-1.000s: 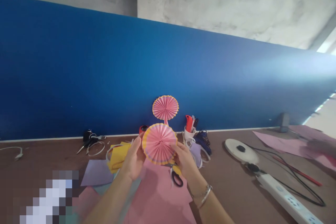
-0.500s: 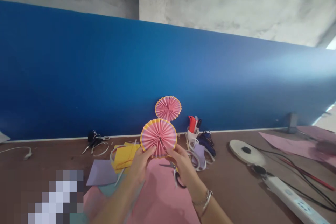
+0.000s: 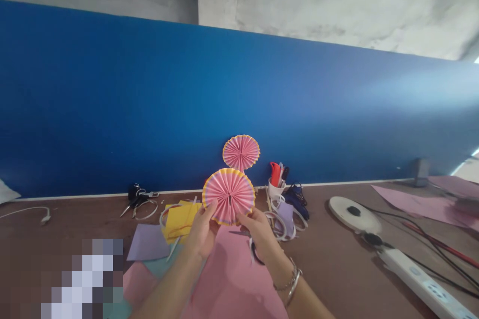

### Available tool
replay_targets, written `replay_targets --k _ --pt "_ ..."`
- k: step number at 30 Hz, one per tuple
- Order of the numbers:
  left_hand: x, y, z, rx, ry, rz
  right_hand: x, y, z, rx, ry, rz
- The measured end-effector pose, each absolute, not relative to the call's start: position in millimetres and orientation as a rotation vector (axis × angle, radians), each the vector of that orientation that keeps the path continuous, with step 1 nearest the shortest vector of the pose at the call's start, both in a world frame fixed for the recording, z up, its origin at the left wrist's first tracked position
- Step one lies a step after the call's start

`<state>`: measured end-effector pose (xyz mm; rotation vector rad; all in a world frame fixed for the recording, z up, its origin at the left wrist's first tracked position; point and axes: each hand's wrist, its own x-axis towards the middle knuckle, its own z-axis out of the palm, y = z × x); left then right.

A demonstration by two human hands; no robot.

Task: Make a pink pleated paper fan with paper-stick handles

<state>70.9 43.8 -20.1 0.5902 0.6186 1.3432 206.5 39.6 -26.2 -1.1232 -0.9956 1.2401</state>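
Between my two hands is a round pleated paper fan [image 3: 229, 187], pink with a yellow edge and a small dark gap at its centre. My left hand [image 3: 203, 229] pinches its lower left rim, thumb on the front. On the lower right rim my right hand [image 3: 258, 229] grips it the same way. Behind it a second pink paper fan [image 3: 241, 151] stands upright against the blue panel. Scissors [image 3: 255, 251] lie on pink paper [image 3: 232, 279] below, partly hidden by my right hand.
Yellow paper [image 3: 181, 219] and purple paper [image 3: 147, 242] lie at left, with keys [image 3: 138, 203] behind. A white cup [image 3: 276, 188] of pens and a cutter stands right of the fans, near white tape rolls [image 3: 276, 225]. Farther right are a white disc [image 3: 354, 217] and a power strip [image 3: 422, 284].
The held fan has turned slightly in my hands; its centre gap now points nearly straight down and looks narrower. My left thumb has shifted a little up and left along the rim.
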Motion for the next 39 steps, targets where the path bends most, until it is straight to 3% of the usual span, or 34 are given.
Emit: replay_targets --k 5,19,23,30,39 --pt "82 38 -30 0.599 0.477 1.300 197 35 -28 -1.077 -0.902 1.161" --pt "82 38 -26 0.627 0.678 1.454 196 36 -35 -1.144 -1.028 1.239" --pt "71 44 -23 0.655 0.709 1.346 218 43 -22 -0.995 -1.000 1.401" --pt "55 46 -18 0.998 0.793 1.000 252 50 -6 -1.072 -1.074 1.287" --pt "58 51 -18 0.827 0.671 1.253 244 47 -7 -0.946 -0.877 1.238"
